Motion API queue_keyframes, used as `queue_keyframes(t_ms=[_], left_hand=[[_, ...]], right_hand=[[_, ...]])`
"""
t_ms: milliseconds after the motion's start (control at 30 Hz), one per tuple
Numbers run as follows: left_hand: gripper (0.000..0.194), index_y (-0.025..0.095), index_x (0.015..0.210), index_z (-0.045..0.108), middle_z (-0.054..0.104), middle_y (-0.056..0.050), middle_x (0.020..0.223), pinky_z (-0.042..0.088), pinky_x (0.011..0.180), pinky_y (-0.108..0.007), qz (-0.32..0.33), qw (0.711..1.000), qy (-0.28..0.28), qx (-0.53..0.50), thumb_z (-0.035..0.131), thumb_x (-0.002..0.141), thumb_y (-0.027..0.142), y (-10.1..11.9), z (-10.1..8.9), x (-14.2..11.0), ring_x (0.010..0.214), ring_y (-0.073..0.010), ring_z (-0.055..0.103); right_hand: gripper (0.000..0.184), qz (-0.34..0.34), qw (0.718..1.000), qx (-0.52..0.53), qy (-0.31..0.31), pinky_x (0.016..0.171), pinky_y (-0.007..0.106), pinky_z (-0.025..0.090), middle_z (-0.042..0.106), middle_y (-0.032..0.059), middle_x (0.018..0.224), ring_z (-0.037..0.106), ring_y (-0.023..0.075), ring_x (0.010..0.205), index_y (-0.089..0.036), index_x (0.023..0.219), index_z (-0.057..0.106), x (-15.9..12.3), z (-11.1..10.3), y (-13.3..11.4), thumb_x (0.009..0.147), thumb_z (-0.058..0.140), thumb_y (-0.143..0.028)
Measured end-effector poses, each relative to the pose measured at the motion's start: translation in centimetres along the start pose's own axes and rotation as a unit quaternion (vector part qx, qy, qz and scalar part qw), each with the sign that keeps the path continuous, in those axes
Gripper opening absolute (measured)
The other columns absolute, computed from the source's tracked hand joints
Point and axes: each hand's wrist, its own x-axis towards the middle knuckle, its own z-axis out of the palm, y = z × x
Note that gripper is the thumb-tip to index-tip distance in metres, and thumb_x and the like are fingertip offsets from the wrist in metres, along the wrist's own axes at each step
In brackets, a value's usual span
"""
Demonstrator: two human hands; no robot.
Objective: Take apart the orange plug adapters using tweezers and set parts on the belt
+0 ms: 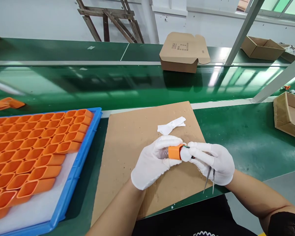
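My left hand (153, 160), in a white glove, is closed around an orange plastic sleeve (174, 152) lying sideways over the cardboard. At the sleeve's right end is a white round piece (186, 154), with a bit of something dark and green beside it. My gloved right hand (215, 160) pinches this white piece against the sleeve's opening; whether it sits partly inside cannot be made out. Metal tweezers (210, 178) are tucked in the same hand, their two tips apart and pointing down toward me. A crumpled white strip (171, 126) lies just beyond my hands.
Under my hands is a cardboard sheet (123, 147) on the green table. To the left, a blue tray (75, 177) holds rows of orange sleeves (36, 144). An orange piece (7, 103) lies behind it. Cardboard boxes stand at the back (184, 52) and right (288, 114), near a slanted metal post (272, 83).
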Motion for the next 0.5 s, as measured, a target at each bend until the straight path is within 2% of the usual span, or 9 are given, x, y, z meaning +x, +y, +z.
queue_keyframes(t_ms=[133,333,500], left_hand=[[0.038,0.028,0.099,0.079,0.075,-0.005,0.107,0.063,0.081,-0.031,0.003,1.0,0.0,-0.012,0.087,0.069,0.008,0.11,0.2,0.03,0.094,-0.0201,0.071],[0.039,0.03,0.1,0.08,0.075,-0.005,0.107,0.062,0.083,-0.03,0.014,1.0,-0.007,-0.016,0.086,0.069,0.007,0.07,0.18,-0.05,0.094,-0.0191,0.071],[0.036,0.03,0.1,0.08,0.075,-0.006,0.107,0.062,0.083,-0.032,0.013,1.0,-0.001,-0.011,0.087,0.07,0.011,0.15,0.22,-0.04,0.094,-0.0196,0.071]], right_hand=[[0.049,-0.012,0.999,-0.027,-0.019,0.081,0.025,0.065,0.076,0.0086,0.119,0.076,0.0193,0.103,-0.023,0.143,0.057,0.02,-0.1,0.01,0.095,0.065,-0.013],[0.029,-0.03,0.996,-0.084,0.003,0.065,0.023,0.062,0.078,0.0081,0.112,0.078,0.0171,0.094,-0.02,0.126,0.066,0.3,-0.12,-0.31,0.098,0.063,-0.017],[0.031,-0.026,0.994,-0.102,-0.001,0.056,0.023,0.057,0.078,0.0059,0.11,0.077,0.0154,0.089,-0.022,0.128,0.065,0.56,-0.27,-0.37,0.097,0.063,-0.017]])
